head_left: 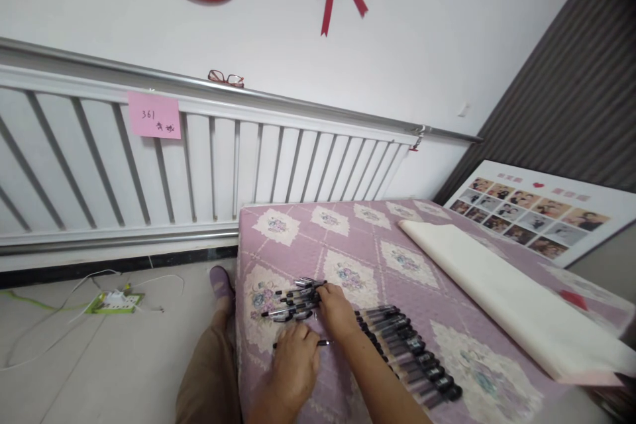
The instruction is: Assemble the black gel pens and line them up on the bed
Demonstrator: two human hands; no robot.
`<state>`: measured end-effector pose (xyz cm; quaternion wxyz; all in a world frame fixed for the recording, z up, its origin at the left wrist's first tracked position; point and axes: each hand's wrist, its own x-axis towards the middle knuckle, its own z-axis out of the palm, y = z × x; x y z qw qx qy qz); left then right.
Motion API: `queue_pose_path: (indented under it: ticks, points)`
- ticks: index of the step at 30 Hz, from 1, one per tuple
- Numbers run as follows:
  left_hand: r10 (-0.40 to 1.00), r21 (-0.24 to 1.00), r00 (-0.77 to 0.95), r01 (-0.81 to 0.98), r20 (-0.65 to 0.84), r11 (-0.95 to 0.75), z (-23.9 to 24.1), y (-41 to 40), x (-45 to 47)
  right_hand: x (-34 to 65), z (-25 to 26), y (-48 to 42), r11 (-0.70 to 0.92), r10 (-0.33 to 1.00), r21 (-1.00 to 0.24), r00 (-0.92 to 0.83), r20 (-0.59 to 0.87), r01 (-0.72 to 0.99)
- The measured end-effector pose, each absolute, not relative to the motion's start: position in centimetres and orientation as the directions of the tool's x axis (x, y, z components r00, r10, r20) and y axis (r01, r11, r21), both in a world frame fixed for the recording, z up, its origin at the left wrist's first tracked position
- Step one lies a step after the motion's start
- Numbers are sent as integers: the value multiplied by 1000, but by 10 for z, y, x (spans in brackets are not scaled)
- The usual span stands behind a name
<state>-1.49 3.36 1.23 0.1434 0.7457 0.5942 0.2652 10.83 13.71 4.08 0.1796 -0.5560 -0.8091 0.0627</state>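
Observation:
On a table under a pink patterned cloth (377,238) lie two groups of black pens. A loose pile of pens (294,301) sits near the left edge. My right hand (336,310) rests at that pile, fingers curled on some of its pens. My left hand (294,366) lies just in front, fingers bent over a single pen (324,342) that sticks out to the right. To the right, a tidy row of several pens (410,354) runs side by side toward the front.
A cream paper roll (507,298) lies diagonally across the table's right side, a photo board (541,212) behind it. A white radiator (199,165) with a pink note (154,115) and glasses (226,78) lines the wall. A power strip with cables (114,301) lies on the floor.

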Motion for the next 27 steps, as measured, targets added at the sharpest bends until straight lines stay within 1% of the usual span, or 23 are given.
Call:
queue_pose_path:
  ticks: [4, 8, 10, 11, 12, 14, 15, 17, 19, 21, 25, 27]
  points:
    - [961, 535, 152, 805, 230, -256, 13, 34, -15, 111, 43, 138, 392, 914, -277, -339, 223, 877]
    - [961, 546, 137, 800, 240, -250, 14, 34, -16, 123, 46, 130, 362, 924, -309, -295, 241, 880]
    - [959, 548, 136, 796, 250, -256, 14, 34, -16, 132, 45, 119, 329, 936, -375, -245, 254, 867]
    - [958, 547, 135, 797, 254, -257, 14, 34, -16, 137, 43, 113, 313, 941, -446, -209, 268, 839]
    - [957, 544, 134, 799, 258, -258, 14, 33, -15, 141, 41, 105, 297, 946, -546, -164, 278, 784]
    - [957, 532, 132, 808, 258, -255, 13, 34, -15, 149, 32, 89, 239, 963, -759, -48, 265, 605]
    - [957, 524, 133, 813, 256, -253, 13, 34, -15, 151, 27, 80, 189, 974, -840, 9, 224, 509]
    - [957, 510, 137, 822, 255, -254, 11, 34, -15, 153, 16, 64, 61, 988, -936, 113, 106, 347]
    - [956, 496, 139, 830, 257, -254, 10, 35, -15, 153, 7, 50, -41, 985, -979, 175, -6, 198]
    - [956, 476, 142, 842, 258, -253, 9, 34, -15, 152, 1, 40, -101, 978, -990, 192, -81, 94]
    - [955, 436, 149, 864, 258, -252, 8, 33, -14, 153, 0, 30, -152, 975, -988, 163, -154, -27]
    - [950, 427, 155, 865, 270, -262, 7, 32, -14, 154, 1, 29, -152, 978, -988, 140, -156, -40]
